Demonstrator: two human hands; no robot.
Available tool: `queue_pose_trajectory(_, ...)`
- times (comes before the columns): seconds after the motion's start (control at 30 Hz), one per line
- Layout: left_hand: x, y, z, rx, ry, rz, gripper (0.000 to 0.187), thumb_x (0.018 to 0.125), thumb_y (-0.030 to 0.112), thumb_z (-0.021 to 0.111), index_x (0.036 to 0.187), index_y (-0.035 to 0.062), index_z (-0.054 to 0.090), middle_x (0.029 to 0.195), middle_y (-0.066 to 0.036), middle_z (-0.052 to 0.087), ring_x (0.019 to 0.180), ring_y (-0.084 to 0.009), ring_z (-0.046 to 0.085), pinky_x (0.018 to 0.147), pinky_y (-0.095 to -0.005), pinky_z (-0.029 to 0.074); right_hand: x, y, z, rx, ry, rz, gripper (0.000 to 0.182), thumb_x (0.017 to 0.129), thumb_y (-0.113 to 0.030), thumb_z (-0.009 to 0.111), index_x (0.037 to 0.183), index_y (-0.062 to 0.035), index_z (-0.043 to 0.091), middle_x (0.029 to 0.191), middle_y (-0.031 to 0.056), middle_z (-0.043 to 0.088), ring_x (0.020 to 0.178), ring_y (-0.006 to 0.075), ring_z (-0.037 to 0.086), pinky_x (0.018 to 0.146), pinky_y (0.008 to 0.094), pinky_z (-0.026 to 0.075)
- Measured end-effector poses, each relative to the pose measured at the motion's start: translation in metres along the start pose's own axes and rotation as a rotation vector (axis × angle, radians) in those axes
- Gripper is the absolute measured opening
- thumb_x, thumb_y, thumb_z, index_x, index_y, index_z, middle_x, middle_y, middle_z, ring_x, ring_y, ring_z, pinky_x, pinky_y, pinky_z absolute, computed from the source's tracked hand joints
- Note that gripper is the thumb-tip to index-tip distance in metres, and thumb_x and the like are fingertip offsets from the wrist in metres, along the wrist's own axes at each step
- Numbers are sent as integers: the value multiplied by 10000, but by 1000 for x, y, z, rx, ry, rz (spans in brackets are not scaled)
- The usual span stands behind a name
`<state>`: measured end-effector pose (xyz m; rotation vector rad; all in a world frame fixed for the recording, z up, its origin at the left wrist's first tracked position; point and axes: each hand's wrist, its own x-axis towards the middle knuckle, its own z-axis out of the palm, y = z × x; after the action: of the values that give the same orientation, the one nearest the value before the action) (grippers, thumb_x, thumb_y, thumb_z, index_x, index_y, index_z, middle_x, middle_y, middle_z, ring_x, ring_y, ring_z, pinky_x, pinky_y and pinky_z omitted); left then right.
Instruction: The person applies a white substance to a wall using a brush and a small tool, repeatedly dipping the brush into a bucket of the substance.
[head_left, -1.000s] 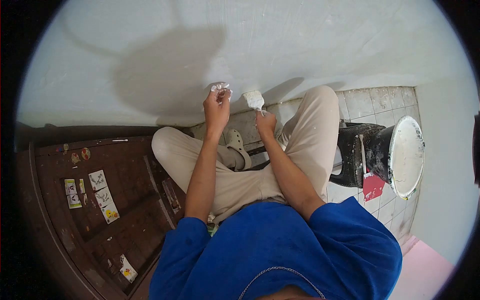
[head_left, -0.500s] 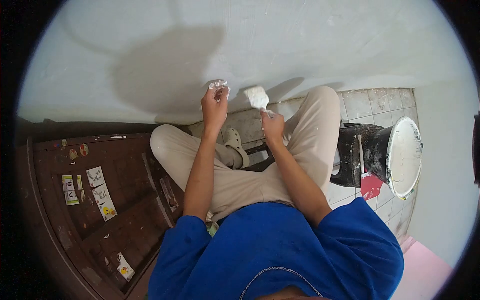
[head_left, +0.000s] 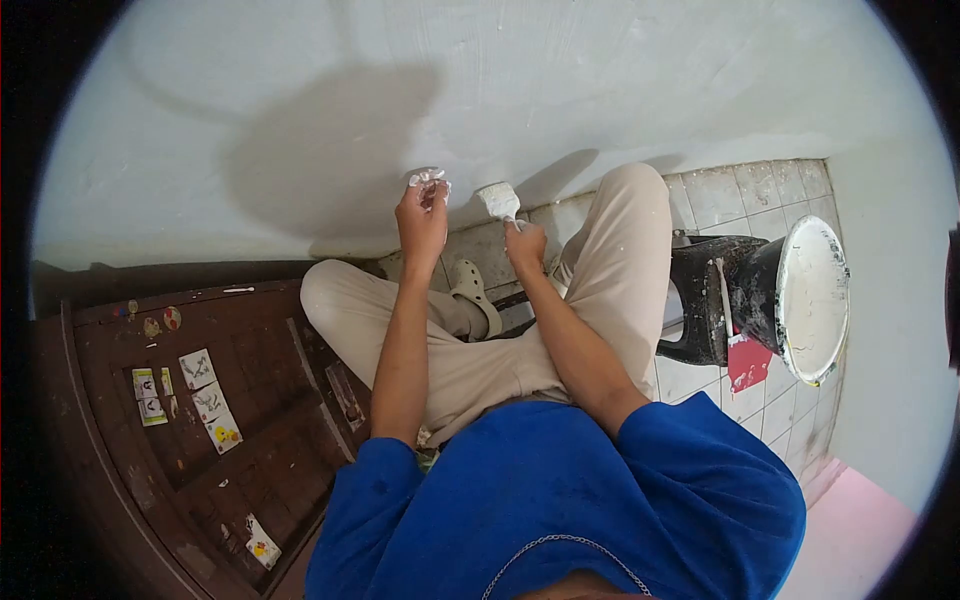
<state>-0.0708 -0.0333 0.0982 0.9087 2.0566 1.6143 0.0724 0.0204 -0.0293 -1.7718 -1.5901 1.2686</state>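
Note:
My right hand point(head_left: 525, 247) is closed round the handle of a putty knife point(head_left: 499, 201). Thick white paste coats its fan-shaped blade, which is turned up close to the pale wall point(head_left: 600, 80). To the left, my left hand point(head_left: 424, 215) is raised near the wall with its fingers curled in. White paste smears those fingertips, and I cannot tell what lies between them. A small gap separates this hand from the blade.
A bucket of white paste point(head_left: 812, 300) stands at the right beside a black stool point(head_left: 700, 300). A red flat piece point(head_left: 748, 362) shows near it. On the left is a brown wooden panel point(head_left: 270, 370) with stickers. My bent knees flank both hands.
My right hand and the putty knife have shifted slightly left. My left hand has moved a little left too, its fingers still curled.

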Motion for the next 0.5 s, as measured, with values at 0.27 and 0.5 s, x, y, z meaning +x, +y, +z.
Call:
queue_pose_trajectory(0.27, 2, -4, -1, -7, 10, 5, 200, 897, 131, 594, 1017, -26, 627, 863, -105, 677, 782, -167, 645, 729, -292, 499, -8, -19, -6, 79, -2, 19, 347, 840, -296, 632, 730, 32, 665, 555, 103, 606, 485, 197, 588, 499, 362, 447)
queue_pose_trajectory(0.5, 3, -1, -1, 16, 4, 12, 202, 900, 127, 589, 1031, -23, 618, 861, -103, 676, 780, -170, 643, 727, -293, 498, -7, -27, -11, 142, -47, 1, 345, 849, -289, 638, 747, 40, 654, 532, 83, 580, 455, 184, 558, 483, 357, 437)
